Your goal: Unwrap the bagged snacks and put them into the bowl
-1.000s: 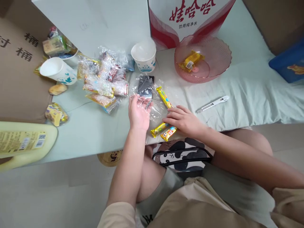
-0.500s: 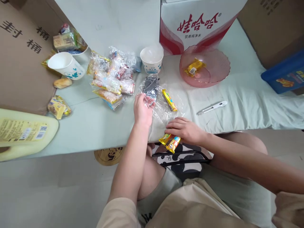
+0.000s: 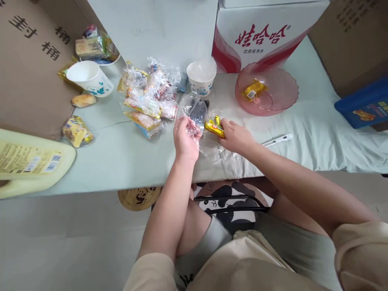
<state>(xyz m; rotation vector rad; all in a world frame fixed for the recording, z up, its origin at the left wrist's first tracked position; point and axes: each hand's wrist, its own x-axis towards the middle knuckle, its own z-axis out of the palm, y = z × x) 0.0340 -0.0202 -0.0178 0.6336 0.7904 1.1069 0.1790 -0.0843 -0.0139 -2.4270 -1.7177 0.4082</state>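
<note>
My left hand (image 3: 187,139) has its fingers curled on a thin clear plastic bag (image 3: 188,104). A flat dark grey item (image 3: 197,110) lies just beyond those fingers, seen through or beside the film. My right hand (image 3: 237,135) grips small yellow-wrapped snack bars (image 3: 214,127) close to the left fingers. The bars overlap, so how many it holds is unclear. More crumpled clear film spreads on the cloth beneath the right hand. To the left is a pile of clear bags filled with snacks (image 3: 148,99).
Beyond my hands stand a paper cup (image 3: 200,87) and a pink bowl (image 3: 285,91) with a yellow packet (image 3: 255,89). A white utility knife (image 3: 280,139) lies right of my right hand. Another paper cup (image 3: 101,83), a bread roll (image 3: 83,100) and a yellow jug (image 3: 65,161) are left.
My right hand has moved from the table's front edge up and away from me, bringing the yellow bars beside my left hand. The bar that lay alone on the film no longer shows separately.
</note>
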